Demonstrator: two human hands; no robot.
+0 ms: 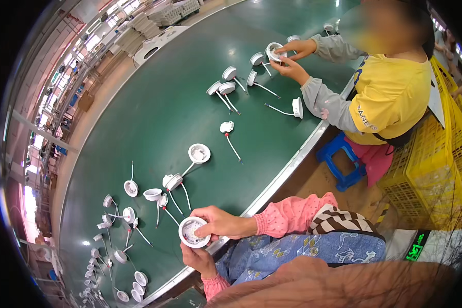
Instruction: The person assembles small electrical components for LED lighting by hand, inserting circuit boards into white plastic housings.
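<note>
Far left: a crowd of white cups with leads (140,278) is strewn along the green worktop (128,128); small ones at the edge are too blurred to be counted. Next, more cups, some face up, some tipped on their sides, leads splayed.

Then the held cup (191,232), kept over the worktop's near edge, open face up; mottled white contents are seen inside. It is supported from below by the left hand (199,261), fingers curled under and pinching its lower wall. By the right hand (222,224) the rim is gripped, thumb pressed inside.

Further right, a loose white module (227,127) with a red connector is left outside any cup. Past it, another group of cups (227,88); one cup (276,52) is held in a co-worker's hands (293,66).

Progress: one cup being handled, apparently mid-step; at least one module uncupped. Whether the strewn cups are finished or waiting can't be told.
</note>
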